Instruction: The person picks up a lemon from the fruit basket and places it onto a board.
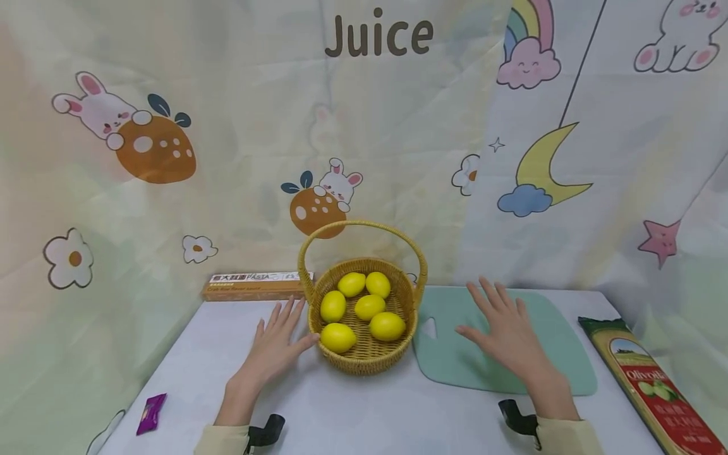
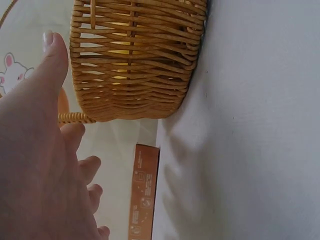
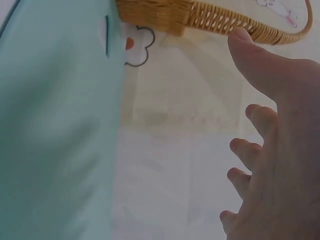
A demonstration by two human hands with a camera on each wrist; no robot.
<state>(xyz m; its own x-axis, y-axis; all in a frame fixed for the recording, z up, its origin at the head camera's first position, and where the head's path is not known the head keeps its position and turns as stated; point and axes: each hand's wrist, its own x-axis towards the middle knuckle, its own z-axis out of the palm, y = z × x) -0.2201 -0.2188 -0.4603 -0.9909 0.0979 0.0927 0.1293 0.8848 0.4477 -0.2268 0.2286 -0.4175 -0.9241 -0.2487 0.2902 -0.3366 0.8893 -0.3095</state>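
A wicker basket (image 1: 364, 365) with a tall arched handle stands at the middle of the table, and several yellow lemons (image 1: 388, 327) lie inside it. My left hand (image 1: 272, 349) is spread just left of the basket, fingers straight, holding nothing. In the left wrist view its thumb is beside the woven wall (image 2: 135, 65), with a gap between them. Over the pale green cutting board (image 1: 455, 363), my right hand (image 1: 508, 332) hovers with fingers spread and nothing in it. Its shadow falls on the board in the right wrist view.
A pasta box (image 1: 250, 289) lies at the back left against the printed cloth backdrop (image 1: 244, 158). Near the front left is a small purple packet (image 1: 151, 414). A red and green Olivoila packet (image 1: 654, 385) lies along the right edge of the white table (image 1: 352, 417).
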